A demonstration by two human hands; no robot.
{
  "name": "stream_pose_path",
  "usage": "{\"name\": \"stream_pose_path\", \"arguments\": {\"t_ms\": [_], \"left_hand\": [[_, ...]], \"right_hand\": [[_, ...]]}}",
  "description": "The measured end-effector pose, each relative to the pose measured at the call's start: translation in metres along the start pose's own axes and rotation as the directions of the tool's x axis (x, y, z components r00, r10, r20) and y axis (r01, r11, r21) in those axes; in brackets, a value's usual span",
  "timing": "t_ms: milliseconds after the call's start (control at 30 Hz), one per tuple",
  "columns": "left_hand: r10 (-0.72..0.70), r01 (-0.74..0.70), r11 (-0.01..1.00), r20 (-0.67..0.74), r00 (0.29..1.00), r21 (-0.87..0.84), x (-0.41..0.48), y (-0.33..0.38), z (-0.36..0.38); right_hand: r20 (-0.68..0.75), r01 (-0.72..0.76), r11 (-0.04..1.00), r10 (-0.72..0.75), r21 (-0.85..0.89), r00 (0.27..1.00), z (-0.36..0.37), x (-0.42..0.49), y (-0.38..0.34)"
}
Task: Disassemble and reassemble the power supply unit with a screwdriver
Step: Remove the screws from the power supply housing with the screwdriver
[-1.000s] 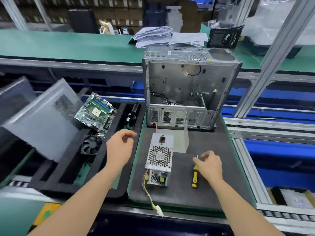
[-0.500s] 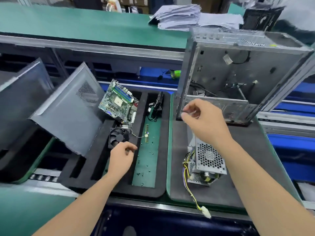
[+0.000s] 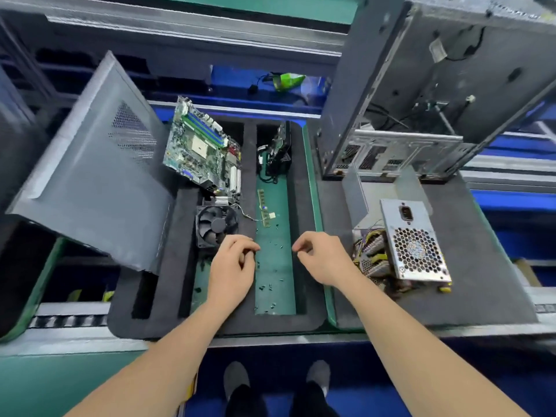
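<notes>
The silver power supply unit [image 3: 416, 240] lies on the grey mat [image 3: 487, 284] at the right, its yellow wire bundle [image 3: 371, 251] spilling out on its left. A bent metal cover [image 3: 376, 195] stands just behind it. A yellow tip [image 3: 446, 288], perhaps the screwdriver, pokes out below the unit. Both hands hover over the green slot [image 3: 275, 296] of the black foam tray [image 3: 270, 326], where several loose screws [image 3: 267, 286] lie. My right hand [image 3: 322, 258] pinches something tiny and dark, apparently a screw. My left hand [image 3: 234, 261] has curled fingers at the slot's left edge; what it holds is hidden.
An open computer case [image 3: 421, 85] stands behind the mat. In the tray are a motherboard [image 3: 201, 149], a black fan [image 3: 215, 227], a RAM stick [image 3: 264, 207] and a cabled black part [image 3: 278, 152]. A grey side panel [image 3: 99, 176] leans at the left.
My right hand came from above the power supply down and left to the screw slot. The left hand shifted right to the slot's edge. My view tilted further down.
</notes>
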State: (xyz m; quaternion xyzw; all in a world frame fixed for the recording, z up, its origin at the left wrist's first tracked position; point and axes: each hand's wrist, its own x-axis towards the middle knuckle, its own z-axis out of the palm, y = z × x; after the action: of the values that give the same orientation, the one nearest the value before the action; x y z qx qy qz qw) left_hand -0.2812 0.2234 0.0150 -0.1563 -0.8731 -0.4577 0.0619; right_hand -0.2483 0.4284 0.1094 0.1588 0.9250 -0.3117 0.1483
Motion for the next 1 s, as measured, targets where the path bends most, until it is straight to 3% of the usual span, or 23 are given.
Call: {"name": "stream_pose_path", "arguments": {"t_ms": [133,267,467,733,933,1000], "left_hand": [[-0.052,0.050,0.994,-0.016,0.999,-0.098,0.002,-0.007,-0.004],[-0.183,0.190,0.954,0.050,0.982,-0.234,0.001,-0.014,-0.010],[-0.125,0.171,0.967,0.236,0.964,-0.188,0.000,-0.033,-0.027],[-0.166,0.233,0.947,0.284,0.945,-0.223,0.001,-0.041,-0.025],[-0.192,0.269,0.928,0.291,0.937,-0.256,0.003,-0.039,-0.026],[-0.202,0.280,0.924,0.291,0.935,-0.259,0.003,-0.038,-0.025]], "right_hand": [[0.062,0.014,0.999,-0.011,-0.048,0.998,0.013,0.011,0.000],[0.286,0.091,0.978,-0.034,-0.187,0.958,0.032,0.029,-0.010],[0.540,0.263,0.863,0.014,-0.432,0.841,0.064,0.052,-0.025],[0.552,0.273,0.791,0.097,-0.548,0.828,0.095,0.058,-0.014],[0.425,0.218,0.877,-0.018,-0.427,0.905,0.094,0.070,-0.007],[0.488,0.253,0.872,-0.019,-0.419,0.873,0.091,0.070,-0.005]]}}
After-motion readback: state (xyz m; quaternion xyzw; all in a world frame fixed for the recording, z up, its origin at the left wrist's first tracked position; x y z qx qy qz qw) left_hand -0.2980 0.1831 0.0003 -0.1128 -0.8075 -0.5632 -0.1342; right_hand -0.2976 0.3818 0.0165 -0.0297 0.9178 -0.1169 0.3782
